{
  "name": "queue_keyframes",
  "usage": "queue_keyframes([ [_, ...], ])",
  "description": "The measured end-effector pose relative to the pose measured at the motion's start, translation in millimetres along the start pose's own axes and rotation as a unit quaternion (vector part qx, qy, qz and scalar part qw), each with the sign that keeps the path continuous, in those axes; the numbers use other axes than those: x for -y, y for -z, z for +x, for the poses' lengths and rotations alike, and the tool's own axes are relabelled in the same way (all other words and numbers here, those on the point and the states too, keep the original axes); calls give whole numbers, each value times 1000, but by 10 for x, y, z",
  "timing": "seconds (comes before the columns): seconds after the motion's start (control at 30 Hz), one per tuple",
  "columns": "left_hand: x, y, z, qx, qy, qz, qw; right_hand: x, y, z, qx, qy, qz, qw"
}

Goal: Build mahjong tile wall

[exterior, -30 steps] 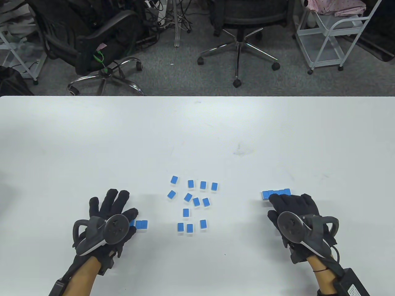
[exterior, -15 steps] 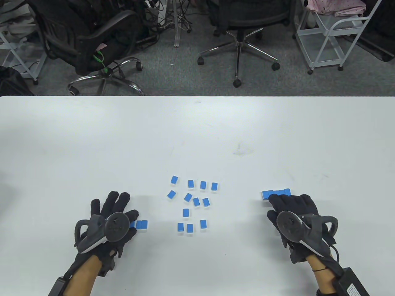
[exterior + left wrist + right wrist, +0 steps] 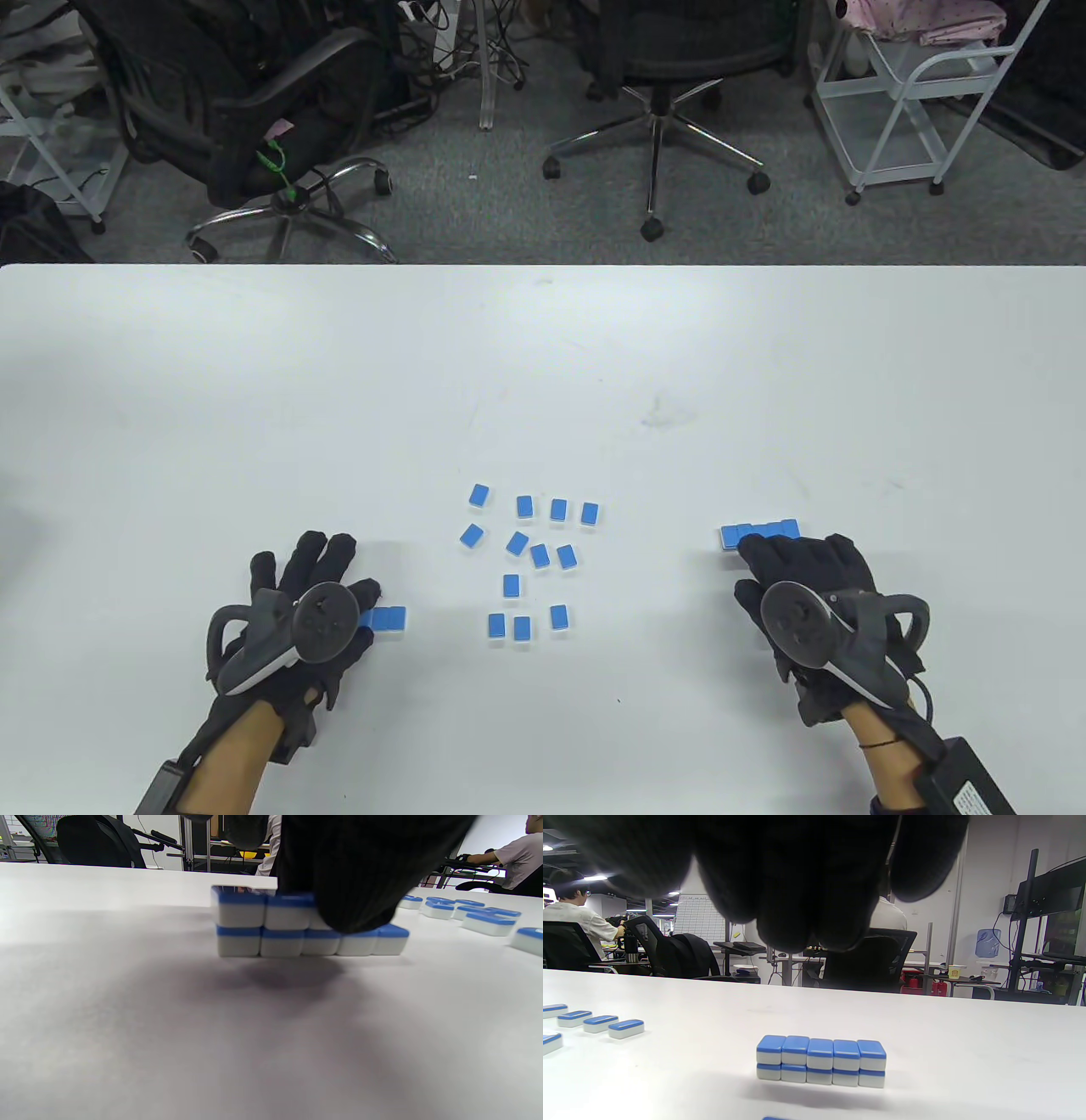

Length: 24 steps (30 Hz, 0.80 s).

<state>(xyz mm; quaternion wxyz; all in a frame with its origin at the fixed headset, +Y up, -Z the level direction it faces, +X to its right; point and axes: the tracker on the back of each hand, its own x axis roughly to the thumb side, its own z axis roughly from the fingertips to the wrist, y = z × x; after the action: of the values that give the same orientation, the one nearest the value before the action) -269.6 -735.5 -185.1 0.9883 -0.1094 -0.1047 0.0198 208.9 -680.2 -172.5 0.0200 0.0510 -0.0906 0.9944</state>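
Several loose blue-backed tiles (image 3: pixel 540 556) lie flat at the table's middle; they also show in the left wrist view (image 3: pixel 466 910) and the right wrist view (image 3: pixel 594 1023). My left hand (image 3: pixel 339 577) lies with fingers spread over a two-layer wall (image 3: pixel 390 618). In the left wrist view that wall (image 3: pixel 280 929) has a full bottom row, and a fingertip (image 3: pixel 352 878) rests on its partly hidden top row. My right hand (image 3: pixel 797 560) sits just behind a second two-layer wall (image 3: pixel 761 533). In the right wrist view its fingers (image 3: pixel 797 878) hang above this wall (image 3: pixel 821 1060), holding nothing.
The white table (image 3: pixel 543 356) stretches bare to its far edge. Office chairs (image 3: pixel 653 85) and a white cart (image 3: pixel 916 102) stand on the floor beyond it. A black power pack (image 3: pixel 967 785) on a cable lies by my right forearm.
My left hand has shifted slightly to the right over its wall. The right hand and all the tiles have stayed in place.
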Motion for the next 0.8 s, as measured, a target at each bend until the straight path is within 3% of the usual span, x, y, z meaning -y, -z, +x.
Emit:
queue_keyframes([
  [0.4,-114,-28,8,0,-12,28,1000,40,-13,1,-1,0,-11,1000],
  [0.8,-429,231,529,35,74,48,995,63,-12,-28,-4,3,-10,1000],
])
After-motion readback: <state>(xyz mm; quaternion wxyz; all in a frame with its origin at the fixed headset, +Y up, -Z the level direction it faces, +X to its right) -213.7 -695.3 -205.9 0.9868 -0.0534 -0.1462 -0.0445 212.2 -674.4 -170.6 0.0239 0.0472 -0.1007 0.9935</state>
